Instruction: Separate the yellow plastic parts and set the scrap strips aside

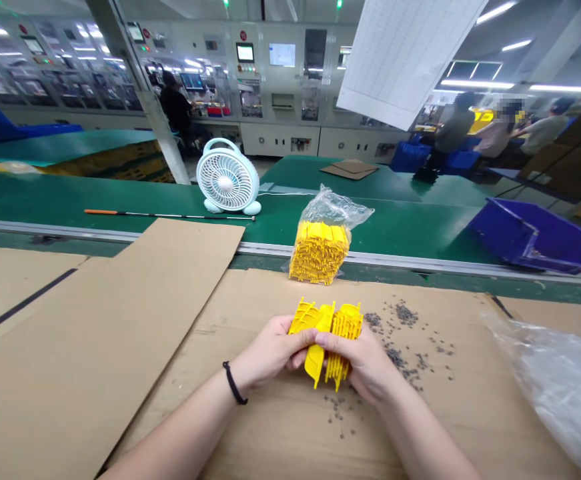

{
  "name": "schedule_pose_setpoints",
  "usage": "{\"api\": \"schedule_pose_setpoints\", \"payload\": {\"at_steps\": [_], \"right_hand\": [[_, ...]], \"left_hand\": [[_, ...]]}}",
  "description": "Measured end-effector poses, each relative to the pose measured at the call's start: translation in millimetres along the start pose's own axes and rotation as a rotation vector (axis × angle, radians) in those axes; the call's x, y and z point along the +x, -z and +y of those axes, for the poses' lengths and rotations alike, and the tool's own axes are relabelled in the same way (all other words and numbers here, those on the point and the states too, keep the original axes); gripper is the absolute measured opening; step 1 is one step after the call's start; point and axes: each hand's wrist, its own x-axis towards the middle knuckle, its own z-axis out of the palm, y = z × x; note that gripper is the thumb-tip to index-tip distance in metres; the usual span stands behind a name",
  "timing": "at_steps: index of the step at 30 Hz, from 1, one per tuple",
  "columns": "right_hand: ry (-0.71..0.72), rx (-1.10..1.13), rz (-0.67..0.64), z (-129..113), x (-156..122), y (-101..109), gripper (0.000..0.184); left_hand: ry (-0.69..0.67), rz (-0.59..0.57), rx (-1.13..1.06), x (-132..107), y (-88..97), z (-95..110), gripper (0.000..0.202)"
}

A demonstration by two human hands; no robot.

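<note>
In the head view, both forearms reach in from the lower edge and lean toward each other, so that the left hand (pixel 277 347) and the right hand (pixel 373 367) meet near the middle, above the cardboard sheet (pixel 250 313). The left wrist wears a thin black band (pixel 234 383). The thumbs lie on the near side and point inward, their tips very close together. The fingers of both hands are clamped on the yellow pieces (pixel 337 340), which stand roughly upright between the palms. The left part of them shows a curved, grid-like face and a smooth, leaf-shaped blade; the right part is a tight stack with many thin parallel ribs. They look like moulded plastic.

Just behind the hands, a clear, wrinkled bag (pixel 320 250) holds more such yellow parts, packed densely. To the right of the right hand, small dark grains (pixel 405 315) are scattered on the cardboard, which is matt and brown. A crumpled transparent plastic film (pixel 565 383) lies at the right side. Farther back, on the smooth green table (pixel 410 230), stand a round, pale blue fan (pixel 227 180) with a spiral grille and a blue plastic bin (pixel 535 233).
</note>
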Motion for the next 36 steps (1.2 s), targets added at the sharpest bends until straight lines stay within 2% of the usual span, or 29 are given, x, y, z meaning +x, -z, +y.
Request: {"api": "schedule_pose_setpoints", "payload": {"at_steps": [2, 3, 7, 10, 12, 14, 17, 19, 21, 23, 26, 29, 31, 33, 36], "right_hand": [[-0.033, 0.008, -0.077, -1, -1, -1, 0.027], [-0.023, 0.019, -0.061, 0, -1, -1, 0.025], [0.012, 0.125, 0.154, 3, 5, 5, 0.025], [-0.016, 0.184, 0.208, 2, 7, 10, 0.03], [-0.025, 0.131, 0.141, 2, 5, 11, 0.033], [-0.048, 0.023, 0.016, 3, 2, 8, 0.035], [-0.064, -0.103, -0.18, 14, -2, -2, 0.041], [-0.065, -0.121, -0.301, 23, -5, -11, 0.048], [-0.08, -0.138, -0.383, 33, -8, -19, 0.056], [-0.073, -0.184, -0.382, 41, -12, -26, 0.056], [0.033, -0.214, -0.268, 51, -20, -38, 0.047], [0.148, -0.131, -0.269, 63, -26, -49, 0.044], [0.173, -0.176, -0.288, 73, -29, -54, 0.044], [0.191, -0.344, -0.273, 80, -31, -55, 0.047], [0.336, -0.727, -0.208, 82, -32, -53, 0.05]], "left_hand": [[-0.016, 0.003, -0.006, 1, -1.9, -5, 0.039], [-0.039, 0.012, -0.004, 1, -2.4, -7, 0.038], [-0.096, 0.029, 0.095, -1, 0.9, -4, 0.029], [-0.131, 0.016, 0.388, -7, 8.8, 10, 0.024], [-0.218, 0.009, 0.657, -14, 13.3, 19, 0.024], [-0.294, 0.011, 0.851, -21, 14.6, 22, 0.019], [-0.285, 0.093, 0.964, -34, 9.6, 15, 0.012], [-0.24, 0.188, 0.983, -45, 4.0, 7, 0.023], [-0.213, 0.267, 0.97, -58, 0.0, 1, 0.036], [-0.227, 0.282, 0.902, -72, -0.6, -1, 0.045], [-0.336, 0.196, 0.667, -91, 3.4, 0, 0.06], [-0.437, 0.156, 0.364, -100, 2.9, -4, 0.075], [-0.444, 0.191, 0.243, -99, -3.8, -12, 0.06], [-0.417, 0.296, 0.204, -96, -13.4, -22, 0.037], [-0.36, 0.494, 0.121, -94, -24.8, -34, 0.038]]}}
